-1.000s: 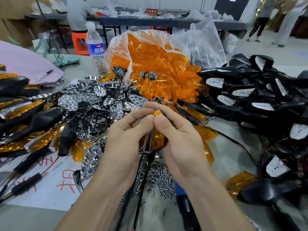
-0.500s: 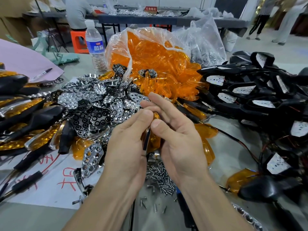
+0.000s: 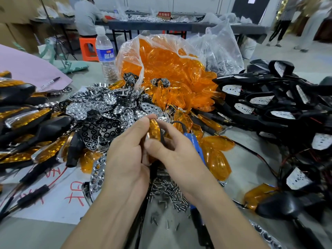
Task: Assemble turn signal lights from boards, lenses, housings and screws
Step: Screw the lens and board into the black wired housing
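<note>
Left hand (image 3: 125, 159) and right hand (image 3: 173, 156) are pinching 1 amber light (image 3: 154, 129) in a closed grip above the screws (image 3: 170, 193). A red sign (image 3: 164, 14) reading 不合格区 is sitting on the far worktop (image 3: 143, 26); grey worktop (image 3: 45, 236) is showing at the near edge.

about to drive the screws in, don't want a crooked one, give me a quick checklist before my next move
1. Left hand and right hand grip the light unit: ok.
2. Amber lens seated flush: cannot tell, fingers cover the seam.
3. Screws in reach: ok, piled below the hands.
4. Blue screwdriver in hand: not ok, lies under the right forearm.
5. Wire free of the seam: cannot tell.
</note>
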Demonstrator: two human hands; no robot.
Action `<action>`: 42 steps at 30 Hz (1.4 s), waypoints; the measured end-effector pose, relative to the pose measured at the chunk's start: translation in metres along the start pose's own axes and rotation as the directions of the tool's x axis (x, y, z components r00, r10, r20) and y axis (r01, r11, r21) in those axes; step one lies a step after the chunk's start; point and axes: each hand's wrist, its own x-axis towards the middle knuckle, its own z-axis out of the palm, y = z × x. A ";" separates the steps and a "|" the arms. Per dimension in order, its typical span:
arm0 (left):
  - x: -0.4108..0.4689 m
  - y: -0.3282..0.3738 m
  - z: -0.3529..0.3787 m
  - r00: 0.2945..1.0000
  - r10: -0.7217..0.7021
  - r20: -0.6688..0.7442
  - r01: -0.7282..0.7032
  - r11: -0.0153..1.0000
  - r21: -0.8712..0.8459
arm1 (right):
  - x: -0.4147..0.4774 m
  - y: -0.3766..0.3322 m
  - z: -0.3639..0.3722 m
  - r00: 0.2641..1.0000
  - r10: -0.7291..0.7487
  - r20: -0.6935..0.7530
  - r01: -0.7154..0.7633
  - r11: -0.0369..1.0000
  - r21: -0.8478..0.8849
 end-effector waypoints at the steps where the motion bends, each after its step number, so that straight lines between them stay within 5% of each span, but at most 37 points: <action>1: 0.001 -0.003 -0.001 0.999 0.020 -0.026 -0.019 1.000 0.003 | -0.001 -0.001 -0.002 0.999 0.000 0.032 0.001 1.000 -0.021; 5: 0.008 -0.013 -0.002 0.973 0.228 -0.045 -0.209 0.945 0.252 | -0.003 -0.003 -0.008 0.989 -0.095 -0.114 0.076 0.984 -0.164; 9: 0.011 -0.015 -0.010 0.919 0.368 0.141 -0.389 0.796 0.463 | -0.008 -0.001 -0.006 0.944 -0.224 -0.240 0.125 0.921 -0.369; 15: 0.018 -0.011 -0.016 0.889 0.410 0.201 -0.437 0.634 0.638 | -0.008 -0.002 -0.003 0.976 -0.201 -0.085 0.136 0.866 -0.482; 19: 0.021 -0.011 -0.018 0.917 0.345 0.199 -0.392 0.695 0.603 | -0.004 -0.005 -0.012 0.968 -0.246 -0.054 0.195 0.869 -0.455; 24: 0.019 -0.011 -0.017 0.875 0.208 0.437 -0.473 0.559 0.681 | -0.001 0.001 -0.014 0.951 -0.281 -0.127 0.197 0.870 -0.452; 35: 0.013 -0.002 -0.014 0.885 0.145 0.443 -0.448 0.527 0.722 | 0.001 0.000 -0.015 0.959 -0.236 -0.160 0.172 0.928 -0.331; 42: 0.020 -0.004 -0.020 0.888 0.094 0.450 -0.427 0.533 0.731 | 0.005 0.003 -0.014 0.955 -0.230 -0.190 0.105 0.855 -0.507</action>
